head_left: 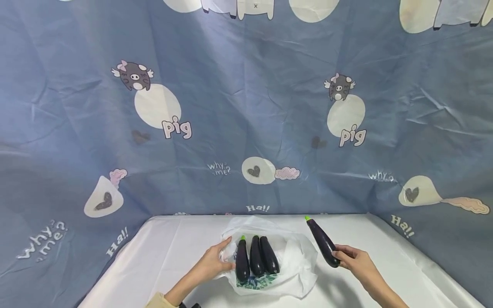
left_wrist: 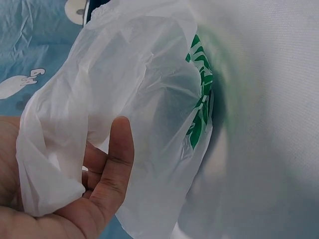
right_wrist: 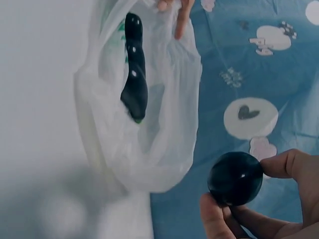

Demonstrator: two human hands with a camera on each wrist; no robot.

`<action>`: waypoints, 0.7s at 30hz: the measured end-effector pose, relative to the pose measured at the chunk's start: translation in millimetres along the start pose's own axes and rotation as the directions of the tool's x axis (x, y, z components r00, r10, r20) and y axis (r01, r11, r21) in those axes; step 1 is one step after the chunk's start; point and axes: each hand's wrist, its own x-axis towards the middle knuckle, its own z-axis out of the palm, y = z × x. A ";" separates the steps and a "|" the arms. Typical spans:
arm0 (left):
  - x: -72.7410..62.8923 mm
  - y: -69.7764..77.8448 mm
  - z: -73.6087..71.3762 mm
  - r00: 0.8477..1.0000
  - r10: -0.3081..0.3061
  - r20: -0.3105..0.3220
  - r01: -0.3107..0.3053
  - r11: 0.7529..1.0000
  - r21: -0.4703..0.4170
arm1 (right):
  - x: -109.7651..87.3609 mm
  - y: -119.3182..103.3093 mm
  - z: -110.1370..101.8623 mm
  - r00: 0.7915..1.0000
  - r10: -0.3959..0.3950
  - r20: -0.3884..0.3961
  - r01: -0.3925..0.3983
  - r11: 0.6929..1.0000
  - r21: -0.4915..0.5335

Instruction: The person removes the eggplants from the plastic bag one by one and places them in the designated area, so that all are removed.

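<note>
The right hand [head_left: 356, 261] grips one eggplant [head_left: 322, 241] near its thick end, thumb against fingers, with the green tip pointing away — it is held up above the worktop [head_left: 169, 239], just beside the white plastic bag [head_left: 294, 280]. The left hand [head_left: 211, 263] has its fingers spread wide apart, touching the bag's edge — inside lie three other eggplants [head_left: 256, 259], side by side.

Smooth, glossy eggplants [head_left: 322, 242]; bag [head_left: 289, 287] seemingly plastic
</note>
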 end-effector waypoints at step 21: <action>-2.4 0.7 0.4 1.000 0.000 -0.016 0.000 1.000 0.007 | 32.2 20.6 -18.6 0.997 0.046 -0.059 -0.044 0.998 0.035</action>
